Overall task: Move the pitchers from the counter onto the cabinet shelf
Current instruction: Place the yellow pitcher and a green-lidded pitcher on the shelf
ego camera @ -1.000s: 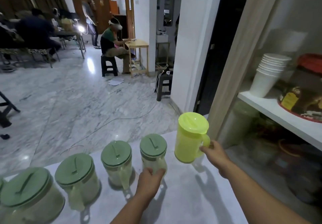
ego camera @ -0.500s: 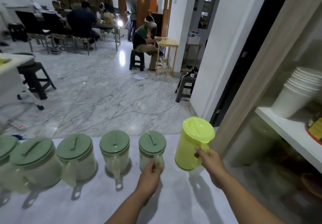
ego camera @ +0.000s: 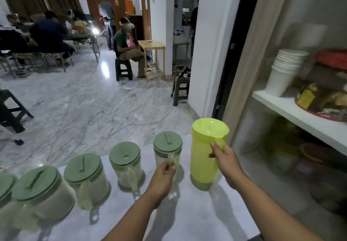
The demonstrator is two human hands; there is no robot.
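Translucent lime pitcher (ego camera: pixel 205 154): right grip (ego camera: pixel 224 162) clasps handle; left grip (ego camera: pixel 164 173) pinches clear pitcher (ego camera: pixel 167 151).

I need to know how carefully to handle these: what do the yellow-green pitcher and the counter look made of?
The yellow-green pitcher, held by the right hand, looks like translucent plastic with a smooth, slightly glossy finish: light glows through its wall. The counter looks like polished pale stone, perhaps marble: faint grey veining and soft reflections, though laminate cannot be ruled out.

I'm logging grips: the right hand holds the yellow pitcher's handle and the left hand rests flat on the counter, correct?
Not quite. In the head view the left hand grips the handle of a green-lidded pitcher, not flat on the counter. The right hand does hold the yellow pitcher by its handle.
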